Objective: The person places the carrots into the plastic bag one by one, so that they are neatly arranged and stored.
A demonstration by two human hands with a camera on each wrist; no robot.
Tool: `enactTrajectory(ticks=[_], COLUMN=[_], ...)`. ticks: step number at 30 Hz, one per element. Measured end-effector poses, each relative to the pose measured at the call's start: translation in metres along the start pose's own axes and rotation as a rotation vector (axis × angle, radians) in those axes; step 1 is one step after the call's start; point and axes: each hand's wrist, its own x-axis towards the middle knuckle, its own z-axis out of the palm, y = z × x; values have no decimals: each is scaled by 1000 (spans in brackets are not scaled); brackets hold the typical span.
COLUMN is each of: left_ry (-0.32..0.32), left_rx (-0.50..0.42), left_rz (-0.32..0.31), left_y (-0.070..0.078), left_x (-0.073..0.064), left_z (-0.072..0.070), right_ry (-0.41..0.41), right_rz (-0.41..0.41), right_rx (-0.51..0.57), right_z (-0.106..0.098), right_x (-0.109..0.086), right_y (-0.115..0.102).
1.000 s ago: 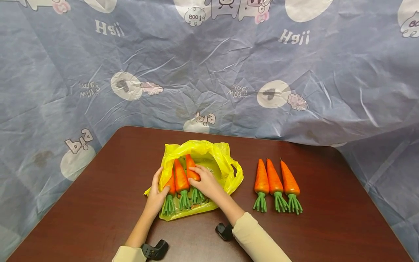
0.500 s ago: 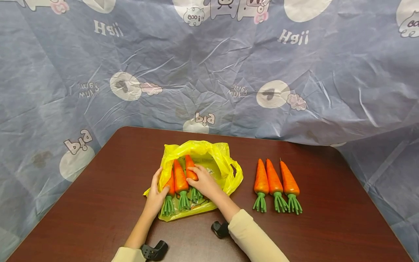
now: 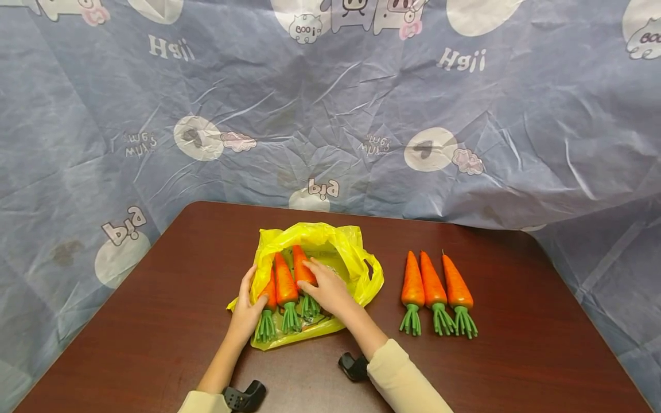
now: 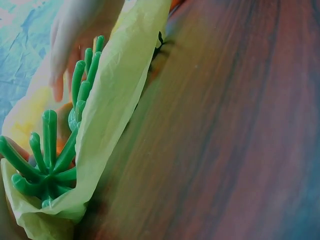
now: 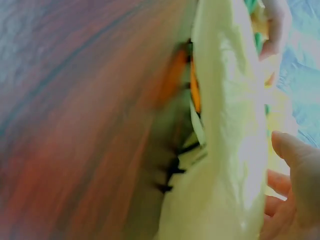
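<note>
A yellow plastic bag (image 3: pixel 356 241) lies on the table, its mouth toward me. Inside, side by side, are a left carrot (image 3: pixel 269 292), a middle carrot (image 3: pixel 286 281) and a right carrot (image 3: pixel 302 265), green tops (image 4: pixel 47 175) toward me. My left hand (image 3: pixel 247 307) grips the bag's left side, its fingers along the outside and its thumb over the left carrot. My right hand (image 3: pixel 330 289) rests at the right carrot, fingers and thumb spread apart and partly covering it. In the right wrist view, the right thumb (image 5: pixel 290 145) stands away from the fingers behind the bag's pale wall.
Right of the bag, several carrots lie in a row: a near one (image 3: pixel 412 281), a middle one (image 3: pixel 434 282) and a far-right one (image 3: pixel 457 282). Brown tabletop (image 3: pixel 516 321) surrounds them. A printed grey-blue sheet (image 3: pixel 330 103) hangs behind the table.
My right hand's fingers have loosened and lifted slightly off the right carrot, which shows more. The left hand, bag and other carrots have kept their places.
</note>
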Motion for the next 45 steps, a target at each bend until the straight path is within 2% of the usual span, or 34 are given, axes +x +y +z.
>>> enactTrajectory(ticks=[11,22,32,45], left_ry=[3,2,0,-5], left_rx=[4,-6,0,-1], left_rz=[27,23,19,3], left_y=[-1,-1,-2,-1], left_x=[-1,0,1,0], left_z=[-1,-1,-1,-1], right_ry=[146,280,342,353], right_rz=[-7,-23,-45,82], right_rx=[32,-2,-143,-256], right_z=[-19,-40,-60,-89], right_x=[-24,-45,-65,-97], right_y=[4,12,32,76])
